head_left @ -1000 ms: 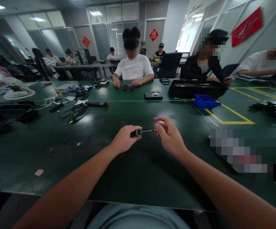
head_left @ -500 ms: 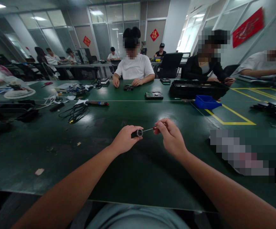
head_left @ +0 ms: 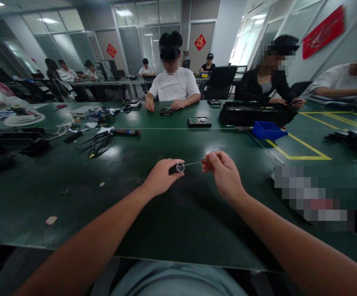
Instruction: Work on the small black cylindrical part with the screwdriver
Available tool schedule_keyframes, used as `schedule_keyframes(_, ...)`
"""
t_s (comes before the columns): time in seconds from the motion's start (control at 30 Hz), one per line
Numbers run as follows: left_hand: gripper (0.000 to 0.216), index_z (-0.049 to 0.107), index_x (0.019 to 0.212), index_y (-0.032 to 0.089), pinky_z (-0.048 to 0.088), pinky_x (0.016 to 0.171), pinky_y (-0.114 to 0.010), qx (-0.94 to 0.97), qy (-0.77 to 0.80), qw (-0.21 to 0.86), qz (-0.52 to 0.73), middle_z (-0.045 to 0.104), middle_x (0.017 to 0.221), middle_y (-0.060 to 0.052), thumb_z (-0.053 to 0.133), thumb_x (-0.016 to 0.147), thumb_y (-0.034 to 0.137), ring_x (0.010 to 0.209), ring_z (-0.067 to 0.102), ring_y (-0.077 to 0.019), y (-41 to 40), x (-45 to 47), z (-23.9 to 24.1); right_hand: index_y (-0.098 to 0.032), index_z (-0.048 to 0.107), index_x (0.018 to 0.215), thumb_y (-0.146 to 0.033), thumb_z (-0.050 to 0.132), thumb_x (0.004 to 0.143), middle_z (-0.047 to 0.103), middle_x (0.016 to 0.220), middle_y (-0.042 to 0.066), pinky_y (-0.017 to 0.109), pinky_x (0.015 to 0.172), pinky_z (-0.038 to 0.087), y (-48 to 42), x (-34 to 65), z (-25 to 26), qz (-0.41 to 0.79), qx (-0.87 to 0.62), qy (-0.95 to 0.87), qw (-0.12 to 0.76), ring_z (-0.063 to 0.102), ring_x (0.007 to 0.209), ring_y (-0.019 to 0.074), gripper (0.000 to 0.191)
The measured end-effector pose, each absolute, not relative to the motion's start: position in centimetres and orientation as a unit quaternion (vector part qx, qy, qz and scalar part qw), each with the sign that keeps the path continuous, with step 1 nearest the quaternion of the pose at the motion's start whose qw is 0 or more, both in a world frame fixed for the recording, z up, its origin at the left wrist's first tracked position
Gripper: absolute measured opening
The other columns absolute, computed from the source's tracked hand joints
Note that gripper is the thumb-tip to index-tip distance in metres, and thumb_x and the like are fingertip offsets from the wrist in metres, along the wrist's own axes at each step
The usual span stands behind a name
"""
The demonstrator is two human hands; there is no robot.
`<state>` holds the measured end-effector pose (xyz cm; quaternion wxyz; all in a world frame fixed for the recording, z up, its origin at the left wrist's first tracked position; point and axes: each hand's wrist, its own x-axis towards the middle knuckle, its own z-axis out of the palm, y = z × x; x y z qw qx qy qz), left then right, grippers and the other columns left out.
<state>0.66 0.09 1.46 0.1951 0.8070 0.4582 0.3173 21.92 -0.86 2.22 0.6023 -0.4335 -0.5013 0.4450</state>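
Note:
My left hand (head_left: 163,176) is closed around a small dark cylinder (head_left: 180,167) whose round end, with a pale rim, faces right and toward me. In my right hand (head_left: 223,170) is a screwdriver (head_left: 192,163), its handle mostly hidden by my fingers. The thin metal shaft runs left from my fingertips, and its tip is at the open end of the cylinder. I cannot make out exactly what the tip touches inside. Both hands are held above the green table (head_left: 172,222).
Ahead lies a hard drive (head_left: 199,121), with a blue tray (head_left: 267,130) and a long black casing (head_left: 255,113) to its right. A cable coil (head_left: 96,144) lies at left. A person (head_left: 175,86) works opposite; a blurred-out object (head_left: 311,197) is at right.
My right hand has shifted slightly, and its fingers now cover more of the screwdriver handle. The shaft still reaches the cylinder in my left hand. The camera view has moved a little.

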Motion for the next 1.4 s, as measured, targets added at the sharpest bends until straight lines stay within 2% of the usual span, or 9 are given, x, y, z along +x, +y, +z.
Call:
schedule_keyframes(0.33,0.038,0.064,0.124,0.025,0.046,0.102,-0.044,0.806,0.458,0.2,0.316,0.068,0.12,-0.005,0.072,0.087,0.026,0.114,0.06,-0.0242,0.0,0.7,1.6,-0.022,0.058,0.088,-0.042,0.053,0.096,0.067,0.077,0.003,0.035,0.068,0.05,-1.6,22.1,3.0,0.311,-0.484,-0.605,0.551,0.062,0.069,0.0174,0.022)
schedule_keyframes(0.83,0.038,0.064,0.124,0.025,0.045,0.101,-0.041,0.81,0.46,0.195,0.306,0.07,0.115,-0.003,0.072,0.087,0.025,0.108,0.061,-0.0231,0.0,0.7,1.5,-0.022,0.058,0.09,-0.04,0.05,0.097,0.068,0.078,0.003,0.034,0.069,0.05,-2.0,22.0,3.3,0.278,-0.5,-0.625,0.531,0.064,0.071,0.0178,0.021)
schedule_keyframes(1.07,0.038,0.065,0.123,0.025,0.046,0.101,-0.042,0.814,0.457,0.191,0.305,0.07,0.117,-0.003,0.073,0.086,0.025,0.109,0.061,-0.0233,0.2,0.6,1.2,-0.023,0.06,0.085,-0.047,0.042,0.101,0.061,0.062,-0.001,0.031,0.061,0.044,-2.4,22.1,3.9,0.236,-0.498,-0.678,0.486,0.058,0.059,0.0156,0.034)
schedule_keyframes(1.27,0.037,0.065,0.123,0.025,0.046,0.099,-0.042,0.813,0.456,0.19,0.307,0.07,0.115,-0.004,0.072,0.087,0.025,0.107,0.062,-0.0235,0.2,0.6,1.1,-0.023,0.061,0.108,-0.035,0.046,0.099,0.069,0.08,0.003,0.034,0.069,0.051,-2.4,22.1,3.4,0.248,-0.485,-0.678,0.494,0.068,0.075,0.0192,0.022)
schedule_keyframes(1.4,0.036,0.066,0.122,0.024,0.046,0.099,-0.041,0.815,0.456,0.193,0.301,0.07,0.112,-0.003,0.072,0.086,0.023,0.106,0.062,-0.0229,0.2,0.6,1.3,-0.023,0.063,0.104,-0.032,0.045,0.098,0.07,0.084,0.004,0.034,0.071,0.051,-2.4,22.2,3.5,0.272,-0.476,-0.681,0.486,0.068,0.078,0.0193,0.021)
